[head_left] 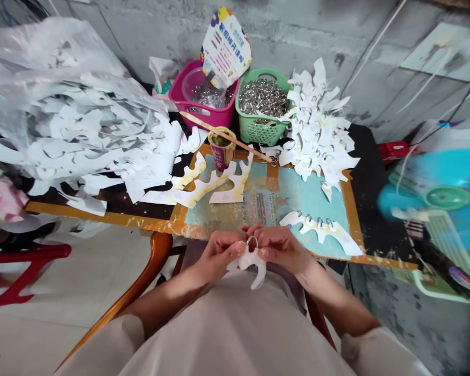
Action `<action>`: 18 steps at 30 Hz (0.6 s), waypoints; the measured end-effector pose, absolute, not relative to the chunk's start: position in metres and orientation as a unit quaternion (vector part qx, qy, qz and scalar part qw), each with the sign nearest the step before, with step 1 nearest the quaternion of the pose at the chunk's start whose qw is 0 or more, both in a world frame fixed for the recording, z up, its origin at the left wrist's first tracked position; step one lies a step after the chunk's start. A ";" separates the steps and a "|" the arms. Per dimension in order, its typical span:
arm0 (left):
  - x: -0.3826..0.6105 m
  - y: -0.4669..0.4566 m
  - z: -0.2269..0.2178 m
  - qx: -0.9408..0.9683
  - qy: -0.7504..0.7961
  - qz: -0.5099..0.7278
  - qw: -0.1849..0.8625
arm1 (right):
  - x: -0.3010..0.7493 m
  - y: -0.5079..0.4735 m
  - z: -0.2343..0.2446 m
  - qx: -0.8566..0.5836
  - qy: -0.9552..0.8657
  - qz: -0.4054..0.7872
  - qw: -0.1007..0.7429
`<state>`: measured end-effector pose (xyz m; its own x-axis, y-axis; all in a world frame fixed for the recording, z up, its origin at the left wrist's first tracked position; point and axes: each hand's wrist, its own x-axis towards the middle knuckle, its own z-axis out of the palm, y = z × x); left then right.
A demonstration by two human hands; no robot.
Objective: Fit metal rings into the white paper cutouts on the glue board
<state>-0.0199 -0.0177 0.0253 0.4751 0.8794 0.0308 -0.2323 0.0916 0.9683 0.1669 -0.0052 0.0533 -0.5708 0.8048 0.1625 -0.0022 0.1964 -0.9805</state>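
Note:
Both my hands meet over my lap, just below the table's near edge. My left hand (219, 253) pinches a small white paper cut-out (254, 266) from the left. My right hand (280, 245) pinches the same cut-out from the right, and its fingertips touch a small metal ring (252, 241) at the cut-out's top. Just beyond my right hand, a finished white cut-out with rings (323, 230) lies on the blue and orange board (272, 201).
A green basket (263, 112) of metal rings and a pink basket (206, 104) stand at the back. White cut-outs are piled at right (321, 130) and left (82, 130). A small glue cup (222, 149) with a stick stands mid-table. A blue fan (442, 198) stands at right.

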 end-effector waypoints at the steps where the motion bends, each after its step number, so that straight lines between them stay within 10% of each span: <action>1: -0.019 -0.018 0.022 0.516 0.309 0.415 0.683 | 0.165 -0.007 0.049 -0.298 -0.674 0.564 0.371; 18: -0.017 -0.016 0.028 0.481 0.428 0.377 0.665 | 0.167 -0.002 0.038 -0.366 -0.619 0.544 0.433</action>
<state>-0.0167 -0.0162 0.0276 0.3493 0.9140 -0.2063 -0.0899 0.2519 0.9636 0.1669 -0.0017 0.0384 -0.3569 0.9241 0.1366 -0.0173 0.1397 -0.9900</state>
